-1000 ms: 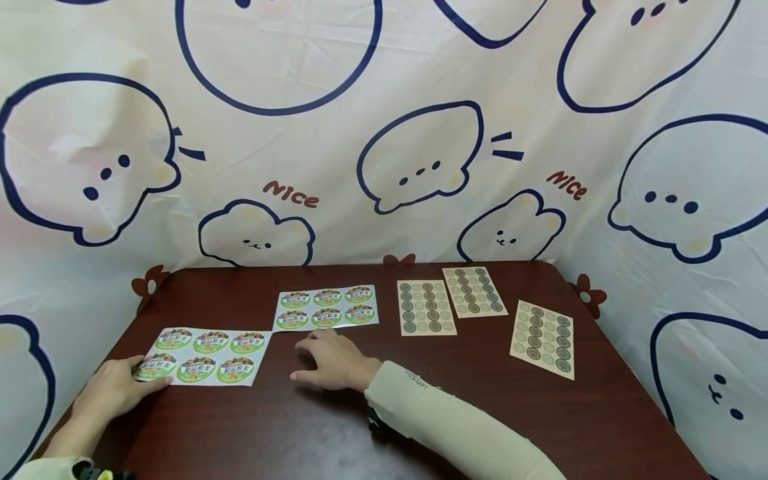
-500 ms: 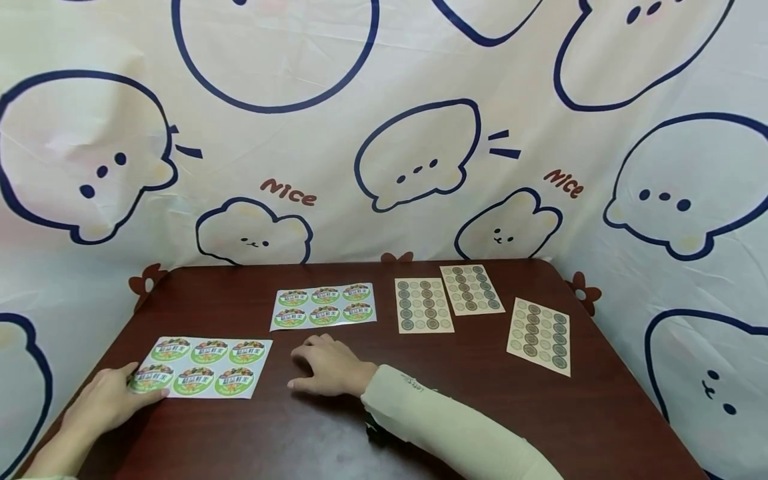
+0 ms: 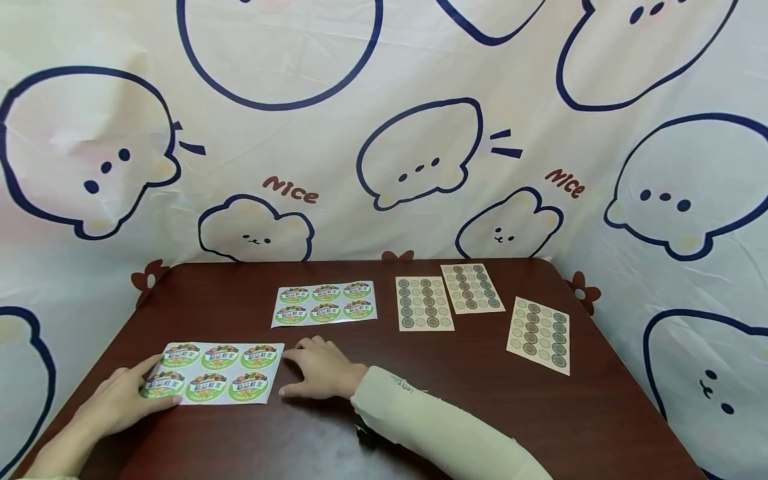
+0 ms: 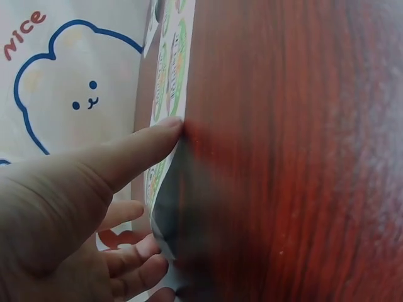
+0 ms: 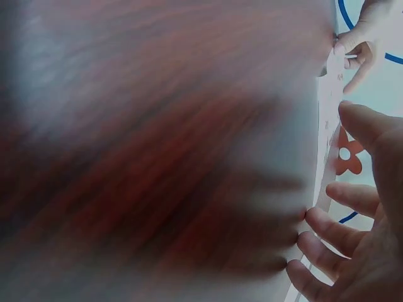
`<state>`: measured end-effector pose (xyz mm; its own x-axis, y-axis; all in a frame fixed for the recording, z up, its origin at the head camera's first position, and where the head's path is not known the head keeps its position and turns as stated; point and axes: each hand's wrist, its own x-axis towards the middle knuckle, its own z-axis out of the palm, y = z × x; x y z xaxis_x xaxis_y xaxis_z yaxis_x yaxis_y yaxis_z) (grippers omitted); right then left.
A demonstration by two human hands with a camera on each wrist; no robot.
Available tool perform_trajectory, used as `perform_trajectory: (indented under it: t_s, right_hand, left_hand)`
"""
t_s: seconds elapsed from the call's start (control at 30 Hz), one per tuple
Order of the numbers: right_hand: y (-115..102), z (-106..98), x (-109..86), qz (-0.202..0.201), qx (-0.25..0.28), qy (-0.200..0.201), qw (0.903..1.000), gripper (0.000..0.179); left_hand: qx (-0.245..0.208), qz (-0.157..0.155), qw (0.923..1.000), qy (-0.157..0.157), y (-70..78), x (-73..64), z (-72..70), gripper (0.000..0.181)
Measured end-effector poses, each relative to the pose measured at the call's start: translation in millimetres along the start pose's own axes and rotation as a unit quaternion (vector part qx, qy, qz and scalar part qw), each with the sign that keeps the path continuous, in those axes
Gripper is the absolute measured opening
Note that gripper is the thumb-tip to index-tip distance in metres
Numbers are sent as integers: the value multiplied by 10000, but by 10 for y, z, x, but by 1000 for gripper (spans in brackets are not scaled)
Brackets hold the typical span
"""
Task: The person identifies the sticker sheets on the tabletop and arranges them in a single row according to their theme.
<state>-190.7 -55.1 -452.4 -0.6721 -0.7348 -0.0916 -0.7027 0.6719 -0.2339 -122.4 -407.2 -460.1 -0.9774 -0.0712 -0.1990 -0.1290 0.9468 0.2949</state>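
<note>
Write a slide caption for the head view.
A left hand touches a sheet of six green labels, a right hand at its other end, with four more sheets on the dark table.

Looked like a screened tabletop booth; couldn't tell whether it sat in a home, an office or elsewhere. Dark red-brown wood-grain table (image 3: 456,400), pale fabric (image 3: 336,150) hung behind it and on both sides, creases visible. Print was cartoonish: navy-outlined animal heads (image 3: 256,230), red-brown "Nice" lettering (image 3: 291,190), brown flowers (image 3: 150,275). Fabric filled the head view above the table, hiding the room behind.
</note>
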Motion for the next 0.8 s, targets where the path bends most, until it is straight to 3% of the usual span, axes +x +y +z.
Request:
perform_trajectory:
  t_s: [0.2, 0.4, 0.53, 0.8]
  right_hand:
    - [-70, 48, 50, 58, -450, -50, 9990, 76]
    - [-99, 50, 70, 78, -617, 46, 9981, 74]
    - [-116, 45, 63, 108, -695, 142, 9974, 68]
    - [-67, 65, 61, 202, -941, 313, 9949, 63]
  left_hand:
    - [-145, 229, 9986, -451, 42, 13, -28, 111]
    - [-624, 629, 9942, -610, -4, 0, -67, 102]
    - [-841, 579, 9914, -822, -44, 17, -99, 101]
    - [-765, 599, 9904, -983, -50, 72, -79, 98]
